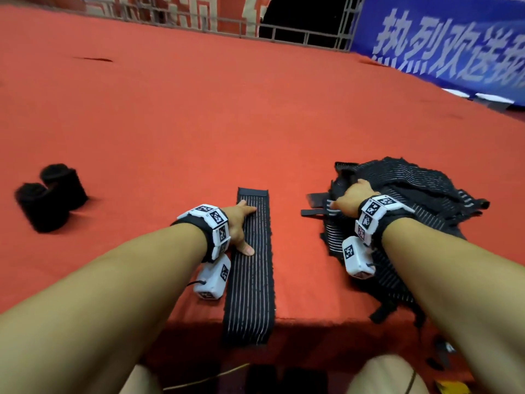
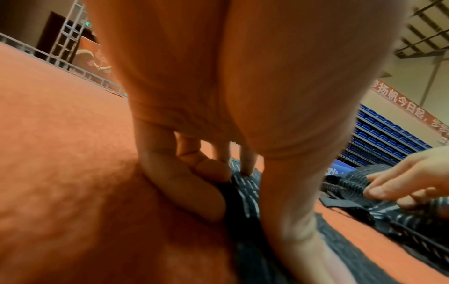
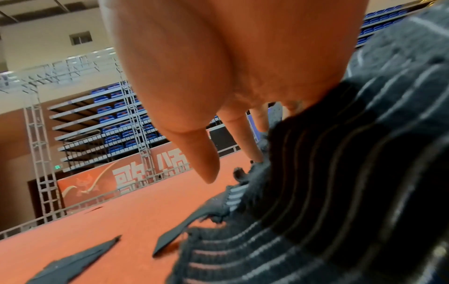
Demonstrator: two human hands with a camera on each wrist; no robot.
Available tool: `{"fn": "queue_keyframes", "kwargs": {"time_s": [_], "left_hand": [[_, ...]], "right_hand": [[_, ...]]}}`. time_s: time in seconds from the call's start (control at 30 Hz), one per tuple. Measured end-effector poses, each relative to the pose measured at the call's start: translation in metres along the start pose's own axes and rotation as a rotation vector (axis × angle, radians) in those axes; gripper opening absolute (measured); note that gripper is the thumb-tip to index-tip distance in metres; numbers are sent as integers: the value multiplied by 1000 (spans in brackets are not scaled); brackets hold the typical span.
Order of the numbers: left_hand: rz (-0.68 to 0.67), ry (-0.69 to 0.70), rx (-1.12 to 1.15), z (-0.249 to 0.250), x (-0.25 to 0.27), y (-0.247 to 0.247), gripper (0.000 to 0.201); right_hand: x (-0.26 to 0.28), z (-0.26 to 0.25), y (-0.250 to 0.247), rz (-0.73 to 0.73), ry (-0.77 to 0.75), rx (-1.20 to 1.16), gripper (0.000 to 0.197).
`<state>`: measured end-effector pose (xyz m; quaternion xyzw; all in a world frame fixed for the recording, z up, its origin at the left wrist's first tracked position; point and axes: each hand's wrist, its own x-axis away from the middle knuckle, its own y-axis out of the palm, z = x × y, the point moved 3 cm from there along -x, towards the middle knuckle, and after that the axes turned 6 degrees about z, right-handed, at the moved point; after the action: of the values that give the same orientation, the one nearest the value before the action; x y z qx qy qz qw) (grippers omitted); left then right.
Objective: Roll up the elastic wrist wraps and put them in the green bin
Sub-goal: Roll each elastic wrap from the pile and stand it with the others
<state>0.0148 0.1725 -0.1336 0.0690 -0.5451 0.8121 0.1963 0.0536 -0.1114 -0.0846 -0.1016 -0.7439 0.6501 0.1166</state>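
A flat striped wrap (image 1: 250, 268) lies lengthwise across the near edge of the red-covered worktop (image 1: 170, 132), its near end hanging over that edge. The left hand (image 1: 237, 227) rests on the wrap's left side, fingers (image 2: 248, 163) straight and spread, thumb (image 1: 246, 249) pressing the fabric; it grips nothing. To the right, near the same edge, sits a loose pile of wraps (image 1: 420, 211), black with pale stripes, some ends trailing over the edge. The right hand (image 1: 350, 199) lies on the pile's left part; in the left wrist view its fingers (image 2: 388, 189) curl around a fold of striped fabric, pinching it. 2 dark flat strap ends (image 3: 92, 255) stick out from the pile toward the flat wrap. Farther left, well apart from both hands, 2 rolled wraps (image 1: 51, 194) stand touching each other. Beyond the far edge, a metal railing (image 1: 284, 32) and a blue banner (image 1: 443, 44) with pale characters.
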Motion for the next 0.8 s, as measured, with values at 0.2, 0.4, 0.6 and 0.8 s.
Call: {"fn": "queue_keyframes", "kwargs": {"time_s": [0.2,0.4,0.6,0.8], "left_hand": [[9,-8,27,-4,0,2,120],[1,-6,34,-5,-2,1,120],[-6,-9,31,-3,1,0,119],[-2,-5,34,-3,4,0,119]], "right_hand": [[-4,4,14,-22,44,53,53],[-5,3,21,24,165,22,36],[1,5,23,32,161,-32,30],[-2,5,15,26,167,6,40]]}}
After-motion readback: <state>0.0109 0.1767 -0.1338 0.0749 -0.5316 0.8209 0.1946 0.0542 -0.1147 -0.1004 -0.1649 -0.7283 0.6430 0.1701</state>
